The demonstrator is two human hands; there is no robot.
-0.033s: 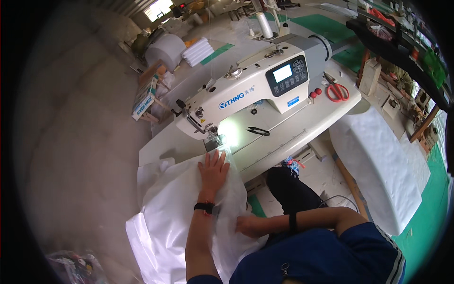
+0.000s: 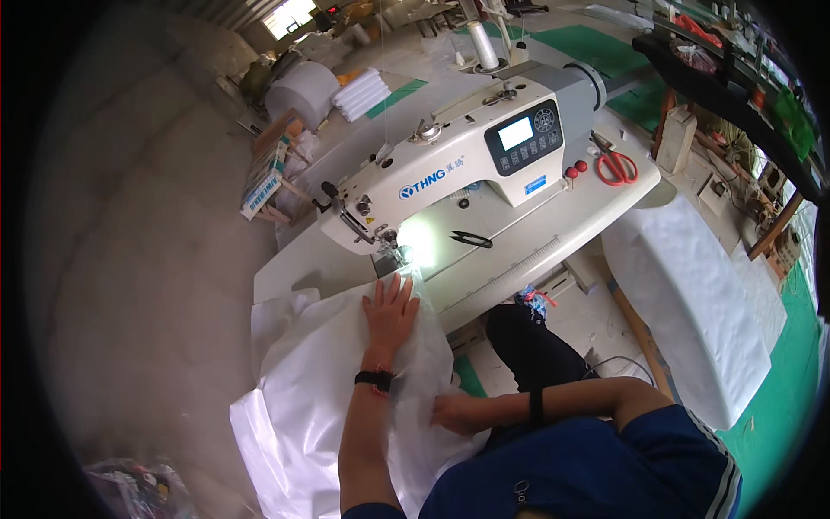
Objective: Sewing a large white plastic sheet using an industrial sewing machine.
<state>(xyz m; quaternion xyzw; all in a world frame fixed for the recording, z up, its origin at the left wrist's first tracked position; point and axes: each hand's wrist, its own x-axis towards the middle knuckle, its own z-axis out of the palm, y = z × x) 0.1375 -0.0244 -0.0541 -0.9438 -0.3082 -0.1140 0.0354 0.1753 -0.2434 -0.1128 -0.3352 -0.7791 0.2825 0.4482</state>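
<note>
My left hand (image 2: 392, 313) lies flat with spread fingers on a glossy white sheet (image 2: 298, 398), close to the needle area of a white sewing machine (image 2: 450, 164). The sheet's far corner reaches under the presser foot (image 2: 399, 254), lit by the machine's bright lamp. From there the sheet drapes over the table's near edge and down toward my lap. Lower down, my right hand (image 2: 460, 413) is closed on a fold of the same sheet; its fingertips are partly hidden in the folds. Thread snips (image 2: 472, 240) lie on the machine table right of the needle.
Red-handled scissors (image 2: 616, 168) and two small red balls (image 2: 577, 169) sit at the table's right end. A large white padded bundle (image 2: 692, 303) stands to the right. A thread cone (image 2: 484, 48) rises behind the machine. Rolls and a small stand (image 2: 270, 177) are farther left.
</note>
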